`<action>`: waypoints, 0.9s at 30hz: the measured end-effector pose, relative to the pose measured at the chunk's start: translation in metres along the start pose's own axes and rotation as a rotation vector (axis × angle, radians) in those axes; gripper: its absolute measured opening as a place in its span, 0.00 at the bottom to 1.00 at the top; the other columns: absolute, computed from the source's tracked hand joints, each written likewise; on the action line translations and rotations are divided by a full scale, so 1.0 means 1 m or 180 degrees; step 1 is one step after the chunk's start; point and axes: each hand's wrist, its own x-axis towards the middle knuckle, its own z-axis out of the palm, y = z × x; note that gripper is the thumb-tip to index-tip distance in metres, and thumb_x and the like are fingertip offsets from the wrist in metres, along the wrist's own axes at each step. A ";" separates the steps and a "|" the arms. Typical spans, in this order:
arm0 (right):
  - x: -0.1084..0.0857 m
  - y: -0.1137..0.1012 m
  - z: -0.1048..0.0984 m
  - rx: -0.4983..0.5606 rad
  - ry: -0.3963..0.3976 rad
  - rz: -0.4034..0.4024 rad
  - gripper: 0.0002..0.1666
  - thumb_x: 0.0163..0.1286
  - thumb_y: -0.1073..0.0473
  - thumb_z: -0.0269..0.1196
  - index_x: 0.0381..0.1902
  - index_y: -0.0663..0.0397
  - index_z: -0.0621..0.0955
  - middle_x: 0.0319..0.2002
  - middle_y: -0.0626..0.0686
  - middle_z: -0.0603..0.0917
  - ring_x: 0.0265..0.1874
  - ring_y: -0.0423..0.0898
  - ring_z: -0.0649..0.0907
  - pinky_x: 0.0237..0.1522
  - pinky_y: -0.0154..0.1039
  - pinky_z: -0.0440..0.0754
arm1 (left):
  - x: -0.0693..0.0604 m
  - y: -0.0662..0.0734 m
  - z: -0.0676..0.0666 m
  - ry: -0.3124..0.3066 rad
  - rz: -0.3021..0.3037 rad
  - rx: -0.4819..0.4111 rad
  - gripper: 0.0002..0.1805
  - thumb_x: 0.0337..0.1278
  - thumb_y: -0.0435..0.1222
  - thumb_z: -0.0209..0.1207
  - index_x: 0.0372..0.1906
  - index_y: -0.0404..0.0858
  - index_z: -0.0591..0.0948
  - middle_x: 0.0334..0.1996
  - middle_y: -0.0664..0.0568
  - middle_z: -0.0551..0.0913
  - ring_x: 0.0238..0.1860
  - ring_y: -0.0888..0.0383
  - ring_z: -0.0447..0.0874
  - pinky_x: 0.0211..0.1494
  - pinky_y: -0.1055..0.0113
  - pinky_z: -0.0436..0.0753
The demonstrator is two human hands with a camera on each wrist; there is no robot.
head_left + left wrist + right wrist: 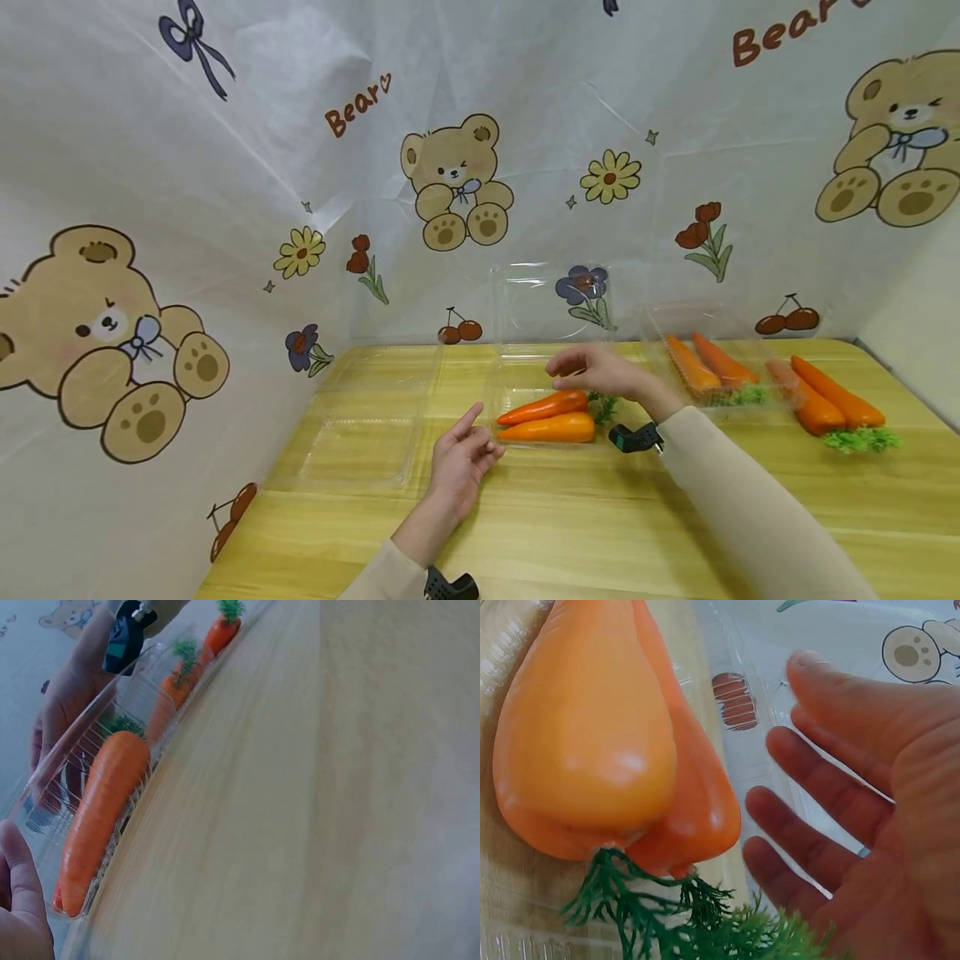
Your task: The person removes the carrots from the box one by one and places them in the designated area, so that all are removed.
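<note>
Two orange carrots, the front one (551, 428) and the back one (543, 407), lie side by side in a transparent plastic box whose hinged lid (517, 312) stands raised at the back. Their green tops point right. My right hand (600, 371) hovers over the box just behind the carrots, fingers loosely bent; in the right wrist view its fingers (817, 772) are spread and hold nothing. My left hand (461, 462) is at the box's front left corner, index finger extended. Whether it touches the box wall, I cannot tell.
Another transparent box (360, 450) lies to the left on the wooden table (570, 517). At the right, a third box (652, 325) holds carrots (693, 367), and more carrots (840, 396) lie beside it. A bear-print sheet (300, 167) hangs behind the table.
</note>
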 end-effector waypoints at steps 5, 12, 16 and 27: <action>0.005 0.005 0.003 -0.0141 -0.0159 0.0029 0.22 0.70 0.58 0.69 0.57 0.65 0.83 0.56 0.64 0.85 0.58 0.58 0.84 0.64 0.56 0.83 | 0.000 0.000 0.000 -0.0007 -0.0008 0.0010 0.34 0.71 0.23 0.51 0.80 0.37 0.63 0.36 0.55 0.73 0.34 0.61 0.77 0.45 0.70 0.89; 0.009 0.006 0.005 -0.0240 -0.0355 0.0167 0.21 0.68 0.59 0.71 0.57 0.62 0.85 0.56 0.61 0.87 0.57 0.58 0.84 0.64 0.55 0.83 | 0.001 -0.001 0.000 -0.0029 -0.0012 -0.0014 0.34 0.71 0.23 0.51 0.80 0.37 0.63 0.36 0.54 0.73 0.34 0.61 0.77 0.45 0.70 0.89; 0.009 0.005 0.006 -0.0208 -0.0473 0.0231 0.23 0.65 0.60 0.73 0.57 0.63 0.85 0.56 0.61 0.87 0.58 0.59 0.83 0.63 0.54 0.84 | 0.000 0.000 0.000 -0.0023 -0.0007 -0.0025 0.34 0.71 0.23 0.51 0.80 0.37 0.63 0.36 0.54 0.72 0.34 0.61 0.76 0.45 0.70 0.89; 0.014 0.007 0.010 -0.0284 -0.0762 0.0323 0.25 0.63 0.59 0.75 0.56 0.63 0.85 0.53 0.58 0.88 0.49 0.49 0.87 0.54 0.42 0.89 | 0.000 -0.001 -0.001 -0.0009 -0.0001 -0.0031 0.34 0.72 0.23 0.51 0.80 0.37 0.63 0.36 0.55 0.73 0.33 0.61 0.77 0.44 0.70 0.90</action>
